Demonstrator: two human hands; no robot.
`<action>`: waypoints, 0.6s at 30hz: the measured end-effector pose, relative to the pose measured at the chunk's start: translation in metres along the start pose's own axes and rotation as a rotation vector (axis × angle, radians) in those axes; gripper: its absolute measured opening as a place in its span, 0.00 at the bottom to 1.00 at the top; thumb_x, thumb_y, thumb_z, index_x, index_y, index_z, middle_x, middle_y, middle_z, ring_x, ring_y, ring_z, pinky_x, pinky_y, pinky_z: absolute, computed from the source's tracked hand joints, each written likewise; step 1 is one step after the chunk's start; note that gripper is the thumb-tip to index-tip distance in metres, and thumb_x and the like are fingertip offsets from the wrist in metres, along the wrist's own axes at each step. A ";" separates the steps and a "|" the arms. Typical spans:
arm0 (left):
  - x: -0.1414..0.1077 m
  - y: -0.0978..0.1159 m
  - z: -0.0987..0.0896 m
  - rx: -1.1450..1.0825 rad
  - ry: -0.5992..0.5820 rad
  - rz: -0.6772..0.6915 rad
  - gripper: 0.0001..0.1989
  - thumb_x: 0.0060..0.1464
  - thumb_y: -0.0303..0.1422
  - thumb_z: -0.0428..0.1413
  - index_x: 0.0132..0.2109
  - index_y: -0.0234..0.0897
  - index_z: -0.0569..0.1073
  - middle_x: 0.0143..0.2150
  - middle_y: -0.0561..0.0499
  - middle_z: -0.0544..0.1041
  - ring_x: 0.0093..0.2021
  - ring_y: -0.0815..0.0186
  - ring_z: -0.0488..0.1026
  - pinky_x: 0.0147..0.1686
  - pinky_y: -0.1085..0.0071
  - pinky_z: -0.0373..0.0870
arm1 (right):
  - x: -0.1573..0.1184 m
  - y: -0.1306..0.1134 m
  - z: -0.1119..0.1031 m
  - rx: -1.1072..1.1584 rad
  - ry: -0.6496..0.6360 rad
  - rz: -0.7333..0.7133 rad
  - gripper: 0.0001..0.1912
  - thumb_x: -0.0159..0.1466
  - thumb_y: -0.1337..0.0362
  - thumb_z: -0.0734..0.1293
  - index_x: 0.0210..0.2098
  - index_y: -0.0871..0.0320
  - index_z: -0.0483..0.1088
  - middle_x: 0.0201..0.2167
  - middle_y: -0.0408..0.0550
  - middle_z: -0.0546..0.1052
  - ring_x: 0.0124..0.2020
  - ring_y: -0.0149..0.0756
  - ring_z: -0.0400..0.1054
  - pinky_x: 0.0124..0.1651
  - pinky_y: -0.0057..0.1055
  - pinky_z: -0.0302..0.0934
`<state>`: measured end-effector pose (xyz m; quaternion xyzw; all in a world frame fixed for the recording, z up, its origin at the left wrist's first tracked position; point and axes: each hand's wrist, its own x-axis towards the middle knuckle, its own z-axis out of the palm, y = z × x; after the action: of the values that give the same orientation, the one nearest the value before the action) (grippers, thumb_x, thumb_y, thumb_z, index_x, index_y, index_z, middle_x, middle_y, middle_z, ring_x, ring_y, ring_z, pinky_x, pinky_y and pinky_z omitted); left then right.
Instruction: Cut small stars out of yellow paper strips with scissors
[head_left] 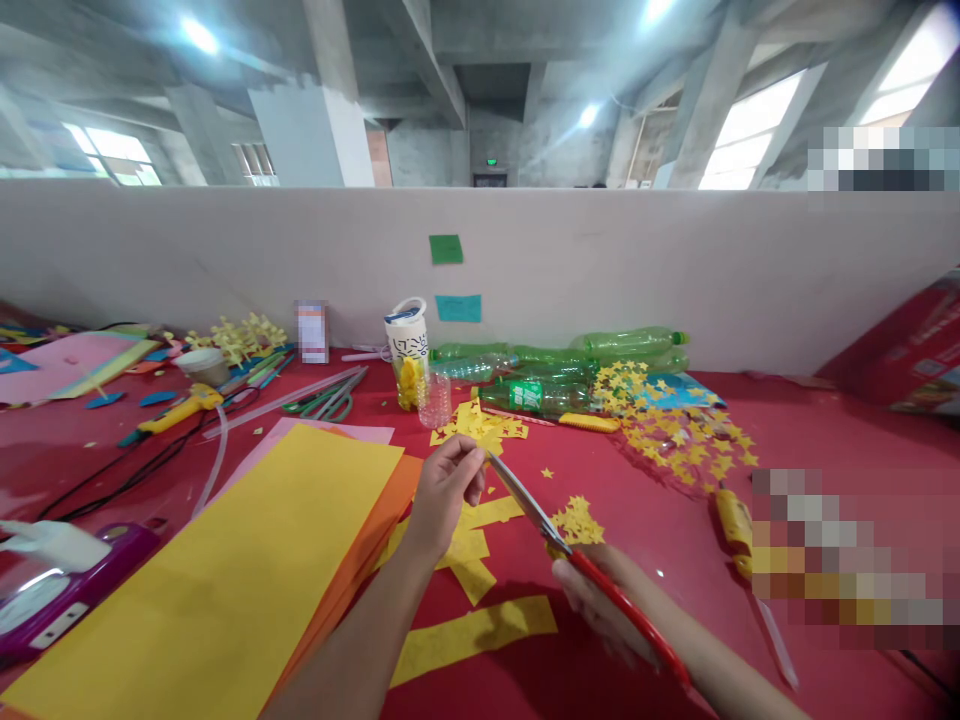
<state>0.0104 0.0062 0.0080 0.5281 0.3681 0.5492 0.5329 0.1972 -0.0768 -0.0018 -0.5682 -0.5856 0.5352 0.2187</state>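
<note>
My left hand (452,475) is closed in a pinch, with a small yellow piece (487,452) showing at its fingertips. Scissors (529,505) with red handles are in my right hand (600,590), blades reaching up and left to that piece. The blades look nearly closed. Beneath my hands lie yellow strips and scraps (517,617). Just beyond the scissors is a small heap of yellow stars (579,520), and a single star (547,473) lies apart from it. Cut-out yellow waste (510,428) rests behind my left hand.
Yellow sheets (300,530) over orange ones cover the left. Green bottles (555,394) lie by the partition (225,250), near a white cup (407,340). More stars (675,430) spread at right beside a yellow glue gun (733,520). A purple power strip (82,590) sits far left.
</note>
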 end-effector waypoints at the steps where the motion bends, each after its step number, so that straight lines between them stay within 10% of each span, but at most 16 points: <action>1: 0.000 0.001 0.000 0.013 -0.005 0.005 0.10 0.52 0.36 0.51 0.28 0.36 0.64 0.19 0.57 0.64 0.18 0.76 0.59 0.18 0.79 0.56 | 0.000 -0.001 0.000 -0.003 0.011 -0.005 0.25 0.57 0.41 0.56 0.20 0.57 0.56 0.10 0.34 0.56 0.09 0.21 0.50 0.12 0.19 0.44; 18: 0.000 0.006 -0.005 0.129 -0.031 0.030 0.11 0.52 0.36 0.50 0.25 0.36 0.63 0.18 0.57 0.63 0.17 0.74 0.59 0.18 0.78 0.56 | 0.001 -0.005 -0.006 -0.097 0.007 -0.027 0.25 0.55 0.43 0.60 0.18 0.57 0.56 0.10 0.35 0.55 0.10 0.21 0.49 0.13 0.20 0.43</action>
<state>0.0040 0.0058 0.0130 0.5752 0.3864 0.5242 0.4951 0.1994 -0.0725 0.0042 -0.5719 -0.6177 0.5012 0.2003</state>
